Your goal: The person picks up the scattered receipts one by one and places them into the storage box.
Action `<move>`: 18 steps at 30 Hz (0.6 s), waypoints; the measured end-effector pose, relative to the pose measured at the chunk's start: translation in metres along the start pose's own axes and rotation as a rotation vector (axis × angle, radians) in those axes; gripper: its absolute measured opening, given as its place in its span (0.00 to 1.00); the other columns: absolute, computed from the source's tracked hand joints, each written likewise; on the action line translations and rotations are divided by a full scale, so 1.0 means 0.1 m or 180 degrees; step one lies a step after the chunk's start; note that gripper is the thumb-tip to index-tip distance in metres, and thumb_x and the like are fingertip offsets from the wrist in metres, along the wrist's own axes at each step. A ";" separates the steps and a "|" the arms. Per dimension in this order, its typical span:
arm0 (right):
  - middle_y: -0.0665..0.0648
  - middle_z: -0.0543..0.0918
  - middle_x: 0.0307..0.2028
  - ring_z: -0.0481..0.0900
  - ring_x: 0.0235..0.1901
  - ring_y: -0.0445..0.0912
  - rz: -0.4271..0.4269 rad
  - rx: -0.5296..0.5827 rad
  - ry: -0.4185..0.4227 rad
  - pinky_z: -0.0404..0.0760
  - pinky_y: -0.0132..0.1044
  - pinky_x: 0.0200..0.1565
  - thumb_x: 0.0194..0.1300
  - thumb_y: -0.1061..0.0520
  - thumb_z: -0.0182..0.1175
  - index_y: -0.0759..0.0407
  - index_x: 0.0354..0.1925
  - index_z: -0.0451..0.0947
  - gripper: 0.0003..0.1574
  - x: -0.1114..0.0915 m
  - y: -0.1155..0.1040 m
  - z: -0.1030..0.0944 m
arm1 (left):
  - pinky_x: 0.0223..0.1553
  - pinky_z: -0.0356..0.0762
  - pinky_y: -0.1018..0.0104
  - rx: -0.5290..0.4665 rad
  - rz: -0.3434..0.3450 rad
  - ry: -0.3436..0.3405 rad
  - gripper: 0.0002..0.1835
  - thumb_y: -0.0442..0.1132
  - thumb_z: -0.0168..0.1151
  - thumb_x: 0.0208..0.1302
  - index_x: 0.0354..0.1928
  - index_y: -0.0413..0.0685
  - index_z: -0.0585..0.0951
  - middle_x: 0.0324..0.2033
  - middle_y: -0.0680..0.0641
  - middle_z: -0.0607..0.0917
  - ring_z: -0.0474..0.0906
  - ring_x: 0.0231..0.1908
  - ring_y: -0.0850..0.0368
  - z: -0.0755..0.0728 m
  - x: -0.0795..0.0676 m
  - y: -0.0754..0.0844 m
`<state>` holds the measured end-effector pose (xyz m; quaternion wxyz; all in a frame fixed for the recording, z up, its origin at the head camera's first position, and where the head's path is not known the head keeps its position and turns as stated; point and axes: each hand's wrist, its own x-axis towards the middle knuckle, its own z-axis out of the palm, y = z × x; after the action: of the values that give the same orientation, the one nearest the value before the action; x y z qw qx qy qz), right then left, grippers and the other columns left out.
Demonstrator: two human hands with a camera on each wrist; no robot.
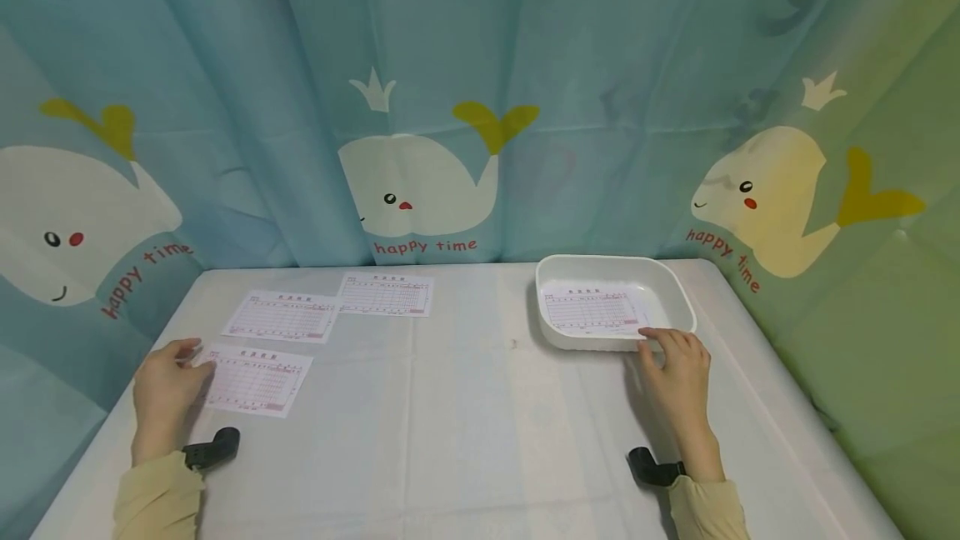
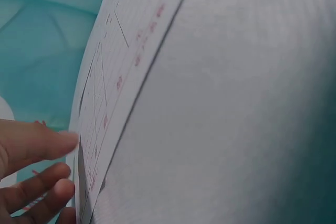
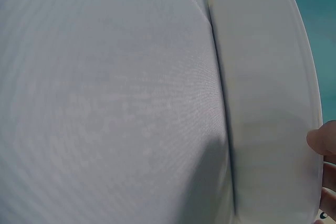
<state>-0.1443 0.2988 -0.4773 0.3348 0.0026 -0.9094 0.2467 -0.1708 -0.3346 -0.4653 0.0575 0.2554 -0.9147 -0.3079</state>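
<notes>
I'm counting three slips [image 1: 281,317] at left, one tray [image 1: 585,342] holding one visible slip [image 1: 588,309] at right, two hands [image 1: 163,386] below, three whales [image 1: 442,186] above.

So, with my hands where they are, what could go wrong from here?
Your left hand is at the edge of the nearest slip, so its fingers might crease or skew it. Your right hand is at the rim of the white tray, so a tug could tip it or shift the slip inside. The middle slip and far slip lie close together, so moving one might disturb the other.
</notes>
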 end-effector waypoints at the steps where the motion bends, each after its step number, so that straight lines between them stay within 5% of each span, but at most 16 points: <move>1: 0.70 0.84 0.39 0.72 0.46 0.63 0.0004 0.0000 -0.0005 0.61 0.61 0.55 0.55 0.66 0.64 0.67 0.39 0.81 0.10 0.00 0.00 0.00 | 0.52 0.66 0.38 0.0024 -0.0003 -0.0046 0.28 0.31 0.56 0.62 0.64 0.29 0.66 0.58 0.26 0.68 0.66 0.54 0.30 -0.01 0.00 0.00; 7: 0.69 0.83 0.39 0.72 0.46 0.62 0.0032 0.0017 -0.0008 0.61 0.60 0.55 0.55 0.66 0.64 0.67 0.39 0.81 0.10 0.00 -0.01 -0.01 | 0.51 0.66 0.38 0.0134 0.0045 -0.0244 0.27 0.30 0.57 0.61 0.62 0.27 0.67 0.54 0.25 0.68 0.65 0.51 0.30 -0.05 0.02 0.02; 18: 0.69 0.84 0.39 0.72 0.46 0.62 0.0028 0.0047 -0.0008 0.61 0.61 0.55 0.56 0.67 0.64 0.68 0.39 0.82 0.10 0.00 -0.03 -0.01 | 0.50 0.66 0.38 0.0241 0.0004 -0.0281 0.26 0.29 0.58 0.59 0.60 0.29 0.68 0.53 0.25 0.70 0.66 0.51 0.30 -0.05 0.05 0.03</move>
<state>-0.1433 0.2968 -0.4756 0.3325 0.0013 -0.9080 0.2548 -0.1753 -0.3384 -0.4595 0.0075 0.2430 -0.9275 -0.2840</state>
